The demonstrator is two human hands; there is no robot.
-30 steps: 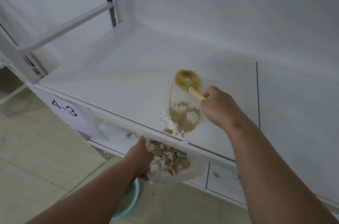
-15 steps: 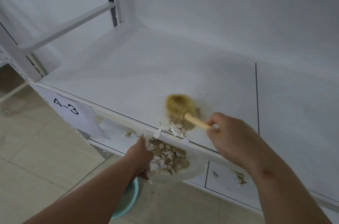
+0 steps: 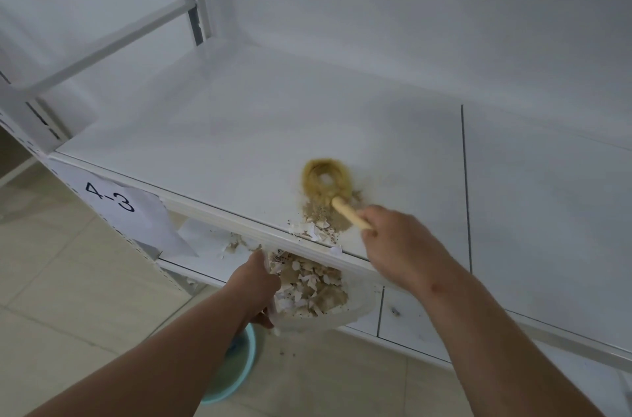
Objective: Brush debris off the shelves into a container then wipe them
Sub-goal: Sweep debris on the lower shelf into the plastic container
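Head view: the right hand is curled around the wooden handle of a small brush, whose round yellowish bristle head sits blurred on the white shelf, a little back from the front edge. Just in front of the bristles lies a patch of brown dust and white flakes, the debris, spread from the brush head to the shelf's front lip, with a few white scraps right at the edge.

Below that lip the left hand grips the rim of a clear container, holding it directly under the pile. The container already carries a heap of pale chips and brown crumbs. The two hands are apart, one above the shelf and one beneath its edge.

A paper label marked "4-3" hangs from the shelf's left front corner. The lower shelf shows some scattered crumbs. On the tiled floor, partly hidden by the left forearm, stands a light blue bucket.
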